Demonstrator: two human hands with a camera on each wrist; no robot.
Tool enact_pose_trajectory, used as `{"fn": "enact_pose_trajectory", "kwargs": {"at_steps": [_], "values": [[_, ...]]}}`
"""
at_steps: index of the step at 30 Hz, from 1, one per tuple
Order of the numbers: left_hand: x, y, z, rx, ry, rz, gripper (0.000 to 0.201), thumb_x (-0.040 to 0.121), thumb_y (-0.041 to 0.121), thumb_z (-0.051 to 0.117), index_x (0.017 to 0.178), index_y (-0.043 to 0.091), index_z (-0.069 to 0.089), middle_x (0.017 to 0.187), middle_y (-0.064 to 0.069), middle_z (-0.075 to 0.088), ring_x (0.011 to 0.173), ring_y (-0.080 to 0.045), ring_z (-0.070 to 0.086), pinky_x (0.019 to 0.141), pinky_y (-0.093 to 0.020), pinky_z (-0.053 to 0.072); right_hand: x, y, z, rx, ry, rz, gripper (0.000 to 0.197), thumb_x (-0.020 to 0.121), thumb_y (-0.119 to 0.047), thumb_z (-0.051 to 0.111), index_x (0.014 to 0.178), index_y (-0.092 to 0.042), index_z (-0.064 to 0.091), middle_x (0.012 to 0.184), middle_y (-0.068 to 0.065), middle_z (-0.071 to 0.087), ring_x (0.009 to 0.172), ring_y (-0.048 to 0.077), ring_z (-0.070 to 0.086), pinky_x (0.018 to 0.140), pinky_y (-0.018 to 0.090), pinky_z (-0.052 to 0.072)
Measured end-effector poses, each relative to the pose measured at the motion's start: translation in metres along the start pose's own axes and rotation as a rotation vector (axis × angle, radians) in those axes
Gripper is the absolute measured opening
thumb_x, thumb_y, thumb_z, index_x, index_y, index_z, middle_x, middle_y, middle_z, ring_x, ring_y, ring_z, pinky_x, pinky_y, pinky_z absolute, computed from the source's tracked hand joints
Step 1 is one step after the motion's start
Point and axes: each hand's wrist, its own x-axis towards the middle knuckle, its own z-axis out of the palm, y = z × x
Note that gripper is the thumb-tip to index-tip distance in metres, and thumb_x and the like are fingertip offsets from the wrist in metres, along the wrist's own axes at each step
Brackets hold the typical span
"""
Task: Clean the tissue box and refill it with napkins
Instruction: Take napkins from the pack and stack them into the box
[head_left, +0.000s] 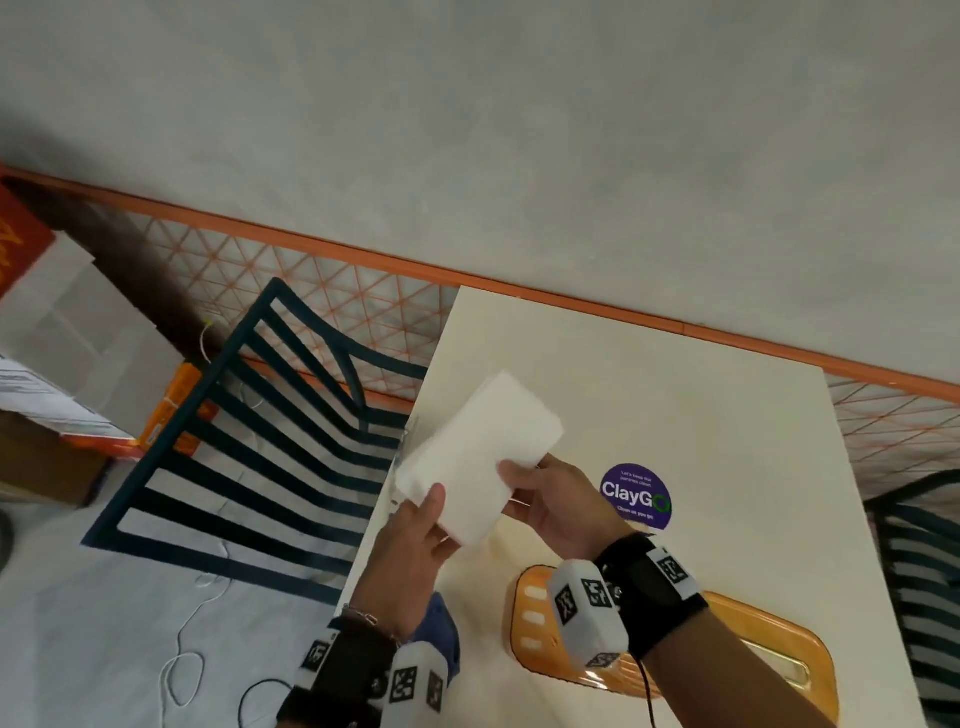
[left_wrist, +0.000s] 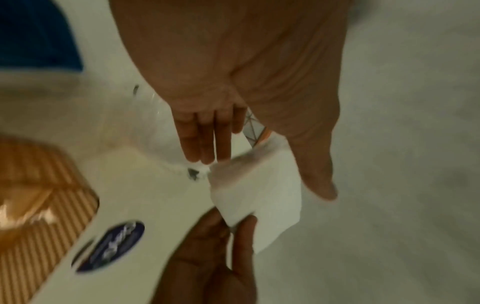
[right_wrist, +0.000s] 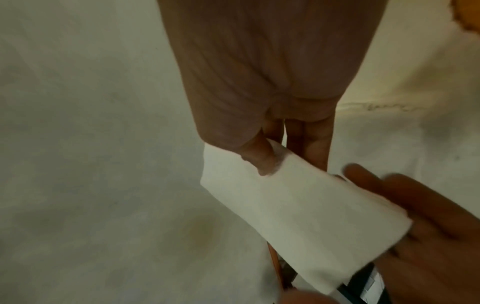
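The head view is evenly and softly lit, with no hard shadows; the white napkins (head_left: 480, 457) are nearly blown out, their edges smeared by motion. Straight lines bow toward the frame's edges, and the upper left corner falls darker. Both wrist views are dimmer, warm-tinted and soft; in the left one the orange tissue box (left_wrist: 39, 197) at lower left is streaked with blur and carries a small glare.

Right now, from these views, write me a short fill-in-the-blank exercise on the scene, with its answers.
1. Both hands hold a white stack of ____ above the table.
2. The round sticker on the table is ____ in colour.
3. The tissue box near the right hand is ____ in colour.
4. The left hand grips the stack's ____ end.

Missing words: napkins; purple; orange; near
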Motion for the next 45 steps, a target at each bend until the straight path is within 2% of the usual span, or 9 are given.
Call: {"fn": "enact_pose_trajectory", "kwargs": {"at_steps": [3, 7, 12, 16, 19, 28, 32, 39, 45], "values": [[-0.01, -0.002, 0.029, -0.081, -0.156, -0.038, 0.046, 0.09, 0.016, 0.067, 0.136, 0.013, 0.062, 0.13, -0.019, 0.069, 0.121, -0.037, 0.066, 0.101, -0.051, 0.052, -0.026, 0.007, -0.011, -0.018, -0.006, -0.036, 0.038, 0.094, 0.0, 0.065, 0.131, -0.003, 0.062, 0.13, 0.015, 0.069, 0.122, 0.035, 0.065, 0.099, 0.044, 0.056], [-0.006, -0.02, 0.041, 0.096, -0.087, -0.006, 0.047, 0.077, -0.001, 0.078, 0.123, 0.007, 0.072, 0.121, -0.02, 0.073, 0.114, -0.041, 0.069, 0.101, -0.06, 0.052, -0.067, 0.001, -0.043, -0.158, 0.037, -0.152, 0.044, 0.088, 0.004, 0.071, 0.13, -0.005, 0.062, 0.125, 0.015, 0.072, 0.117, 0.032, 0.069, 0.101, 0.049, 0.054], [-0.008, -0.036, 0.047, 0.361, -0.128, -0.052, 0.065, 0.055, 0.011, 0.085, 0.119, 0.009, 0.072, 0.112, -0.019, 0.076, 0.11, -0.04, 0.07, 0.097, -0.057, 0.055, -0.115, -0.016, -0.089, -0.384, 0.087, -0.195, 0.047, 0.078, -0.007, 0.085, 0.122, -0.014, 0.068, 0.116, 0.009, 0.076, 0.106, 0.029, 0.074, 0.093, 0.046, 0.059], [-0.016, -0.051, 0.069, 0.44, -0.182, -0.101, 0.055, 0.058, 0.007, 0.081, 0.113, 0.009, 0.074, 0.109, -0.021, 0.076, 0.106, -0.041, 0.071, 0.095, -0.059, 0.056, -0.135, -0.008, -0.108, -0.482, 0.079, -0.179, 0.049, 0.073, -0.012, 0.09, 0.118, -0.021, 0.073, 0.111, 0.003, 0.078, 0.104, 0.023, 0.075, 0.093, 0.045, 0.06], [-0.024, -0.065, 0.086, 0.539, -0.167, -0.082, 0.045, 0.065, 0.005, 0.082, 0.108, 0.016, 0.077, 0.105, -0.012, 0.079, 0.104, -0.035, 0.073, 0.096, -0.057, 0.056, -0.142, 0.007, -0.122, -0.551, 0.136, -0.192, 0.05, 0.067, -0.018, 0.094, 0.113, -0.023, 0.076, 0.107, 0.0, 0.079, 0.102, 0.02, 0.075, 0.095, 0.048, 0.059], [-0.038, -0.092, 0.092, 0.671, -0.053, -0.019, 0.037, 0.073, 0.002, 0.083, 0.106, 0.014, 0.076, 0.098, -0.003, 0.081, 0.101, -0.026, 0.074, 0.095, -0.046, 0.058, -0.157, 0.037, -0.153, -0.514, 0.105, -0.2, 0.041, 0.085, -0.016, 0.081, 0.123, -0.026, 0.071, 0.116, -0.003, 0.077, 0.109, 0.018, 0.072, 0.1, 0.047, 0.057], [-0.046, -0.101, 0.107, 0.751, -0.127, 0.027, 0.04, 0.075, 0.003, 0.084, 0.11, 0.022, 0.074, 0.101, 0.003, 0.08, 0.098, -0.017, 0.075, 0.086, -0.034, 0.06, -0.17, 0.039, -0.17, -0.509, 0.126, -0.23, 0.037, 0.088, -0.014, 0.077, 0.122, -0.025, 0.072, 0.116, -0.003, 0.077, 0.11, 0.017, 0.072, 0.098, 0.042, 0.057], [-0.053, -0.17, 0.189, 0.929, -0.307, 0.168, 0.032, 0.068, 0.009, 0.087, 0.093, 0.025, 0.075, 0.088, 0.006, 0.078, 0.085, -0.009, 0.073, 0.064, -0.021, 0.057, -0.224, 0.038, -0.26, -0.446, 0.408, -0.305, 0.032, 0.077, 0.002, 0.08, 0.103, -0.015, 0.076, 0.103, 0.004, 0.079, 0.1, 0.024, 0.074, 0.087, 0.037, 0.06], [-0.065, -0.267, 0.211, 0.987, -0.376, 0.093, 0.026, 0.068, 0.013, 0.087, 0.086, 0.03, 0.077, 0.081, 0.014, 0.077, 0.074, 0.0, 0.07, 0.061, -0.015, 0.052, -0.267, 0.091, -0.333, -0.389, 0.553, -0.233, 0.028, 0.072, 0.005, 0.084, 0.092, -0.014, 0.077, 0.092, 0.006, 0.078, 0.088, 0.023, 0.073, 0.078, 0.038, 0.06]]}}
